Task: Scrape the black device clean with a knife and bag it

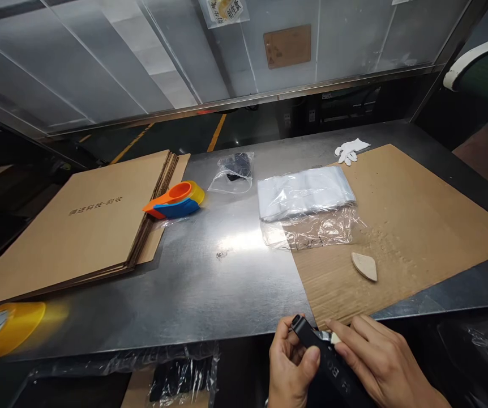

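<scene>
At the front edge of the table, my left hand is closed around a long black part with pale lettering on its side. The part is tilted, its narrow end pointing up and left. My right hand lies against its other side, fingers bent together around a small pale piece. A shiny bit shows beside that piece; what kind it is I cannot make out. Beyond my hands, a tan wedge-shaped pad rests on the flat cardboard sheet.
Clear plastic bags are stacked mid-table, with a white glove behind. A bagged black item lies near an orange-and-blue tape dispenser. Folded cardboard and a yellow tape roll are on the left. A metal-framed panel rises behind.
</scene>
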Tool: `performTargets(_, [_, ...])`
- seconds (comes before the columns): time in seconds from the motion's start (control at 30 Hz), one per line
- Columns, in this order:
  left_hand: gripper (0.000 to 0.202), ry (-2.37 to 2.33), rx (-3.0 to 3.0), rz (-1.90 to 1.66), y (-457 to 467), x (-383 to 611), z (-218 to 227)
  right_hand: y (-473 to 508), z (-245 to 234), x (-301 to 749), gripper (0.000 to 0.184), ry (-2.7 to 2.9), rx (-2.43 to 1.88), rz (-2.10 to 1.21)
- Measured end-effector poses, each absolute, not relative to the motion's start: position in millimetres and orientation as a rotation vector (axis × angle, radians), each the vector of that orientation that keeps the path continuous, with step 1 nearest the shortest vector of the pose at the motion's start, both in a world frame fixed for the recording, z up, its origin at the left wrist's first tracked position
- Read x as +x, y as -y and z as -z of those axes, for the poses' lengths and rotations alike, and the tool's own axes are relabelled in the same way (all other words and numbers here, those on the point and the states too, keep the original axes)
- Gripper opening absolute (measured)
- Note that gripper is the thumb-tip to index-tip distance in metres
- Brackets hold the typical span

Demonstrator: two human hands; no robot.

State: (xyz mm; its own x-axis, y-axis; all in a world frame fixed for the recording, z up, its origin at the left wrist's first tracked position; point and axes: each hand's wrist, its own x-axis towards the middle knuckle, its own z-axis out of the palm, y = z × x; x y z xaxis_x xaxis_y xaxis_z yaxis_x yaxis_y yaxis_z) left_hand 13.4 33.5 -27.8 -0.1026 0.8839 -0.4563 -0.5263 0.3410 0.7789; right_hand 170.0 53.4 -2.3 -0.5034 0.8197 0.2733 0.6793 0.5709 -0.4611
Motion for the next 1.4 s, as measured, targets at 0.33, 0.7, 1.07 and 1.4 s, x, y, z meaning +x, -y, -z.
performTargets(0.33, [0.056, -1.115, 0.432, -1.242, -33, 15, 30, -55, 0, 168, 0.029, 2.352, -1.21, -0.297])
performTargets(0.7, [0.058, -1.093, 0.515, -1.225, -31, 14, 37, -57, 26, 171, 0.031, 2.252, -1.476, -0.653])
performTargets(1.07, [0.052, -0.964, 0.404, -1.202, -31, 16, 35, -65, 2, 164, 0.025, 1.673, -1.309, -1.536])
performTargets(1.4, [0.057, -1.133, 0.612, -1.171, -28, 11, 42, -76, -18, 154, 0.016, 1.792, -1.278, -1.626])
